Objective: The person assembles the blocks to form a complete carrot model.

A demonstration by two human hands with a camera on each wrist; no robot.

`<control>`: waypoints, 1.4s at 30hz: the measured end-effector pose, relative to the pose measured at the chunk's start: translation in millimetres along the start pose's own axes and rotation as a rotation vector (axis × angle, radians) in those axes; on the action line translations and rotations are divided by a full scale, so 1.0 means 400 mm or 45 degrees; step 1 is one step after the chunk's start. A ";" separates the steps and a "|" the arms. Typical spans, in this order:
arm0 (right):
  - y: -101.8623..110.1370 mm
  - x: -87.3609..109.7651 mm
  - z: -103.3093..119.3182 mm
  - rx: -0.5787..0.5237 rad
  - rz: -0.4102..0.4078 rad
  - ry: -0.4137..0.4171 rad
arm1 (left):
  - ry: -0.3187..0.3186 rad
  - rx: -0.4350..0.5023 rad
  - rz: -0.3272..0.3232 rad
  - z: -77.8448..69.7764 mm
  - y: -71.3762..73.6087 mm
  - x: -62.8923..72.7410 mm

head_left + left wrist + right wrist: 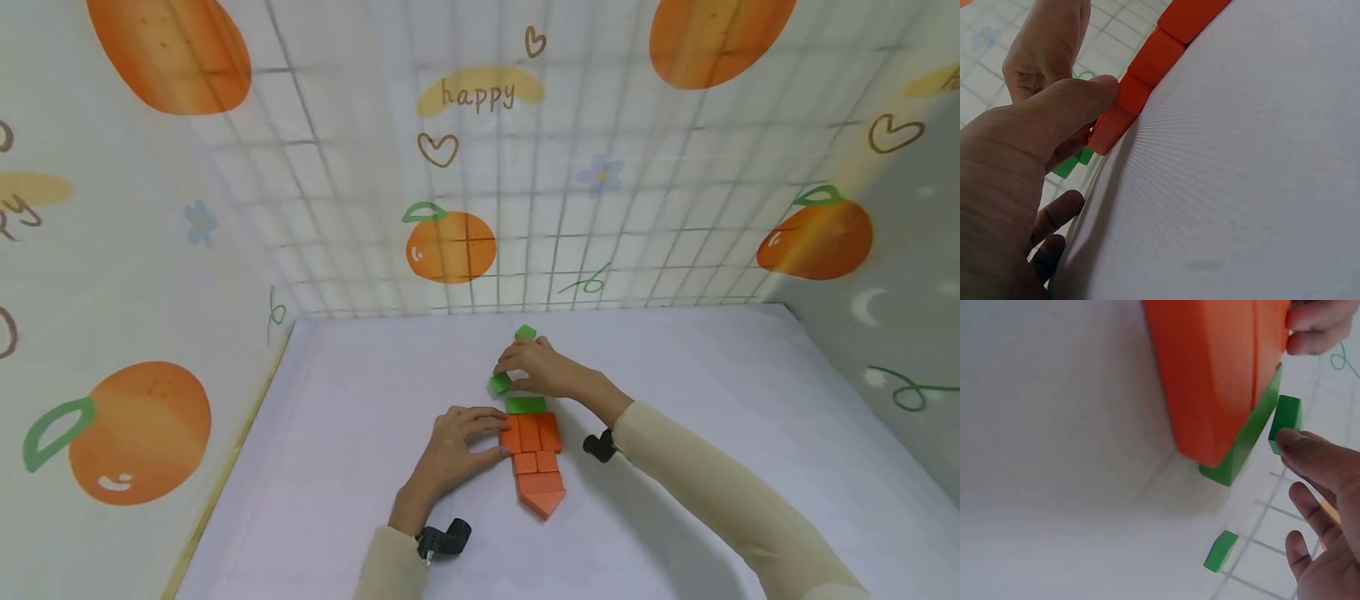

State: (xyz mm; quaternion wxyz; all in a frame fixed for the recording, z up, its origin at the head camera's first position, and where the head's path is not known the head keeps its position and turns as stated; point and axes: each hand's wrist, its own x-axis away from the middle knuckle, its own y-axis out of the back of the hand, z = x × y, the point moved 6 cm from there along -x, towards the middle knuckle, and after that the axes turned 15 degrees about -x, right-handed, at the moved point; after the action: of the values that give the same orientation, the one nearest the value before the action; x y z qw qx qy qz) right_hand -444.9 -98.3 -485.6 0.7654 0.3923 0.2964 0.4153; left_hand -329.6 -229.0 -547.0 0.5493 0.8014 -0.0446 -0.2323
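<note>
My right hand pinches a small green block between thumb and fingers, just above the table; in the right wrist view this block shows at the thumb tip. My left hand has thumb and fingertips at two corners of the left-hand orange block. That block belongs to a flat figure of orange blocks, tapering to a pointed orange block nearest me. A long green block lies along the figure's far edge. Behind my right hand lies another small green block.
The blocks lie on a white tabletop. A white backdrop with printed oranges and grid lines rises behind and at the sides. Each wrist wears a small black camera, and the right sleeve crosses over the table's right half.
</note>
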 end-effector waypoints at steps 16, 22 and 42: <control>-0.017 0.016 -0.012 -0.008 0.071 -0.071 | -0.001 0.021 0.012 -0.001 0.006 -0.004; 0.031 0.018 -0.060 0.014 -0.121 -0.198 | -0.007 0.018 -0.009 -0.002 0.011 -0.006; 0.063 -0.032 -0.216 0.117 -0.390 -0.665 | 0.033 0.041 0.024 0.005 -0.002 0.001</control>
State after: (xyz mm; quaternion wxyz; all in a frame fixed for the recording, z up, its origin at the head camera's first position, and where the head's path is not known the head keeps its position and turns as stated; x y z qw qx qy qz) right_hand -528.4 -70.0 -507.3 0.8507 0.4709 0.1636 0.1664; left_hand -330.2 -230.8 -548.5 0.5392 0.8126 -0.0487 -0.2160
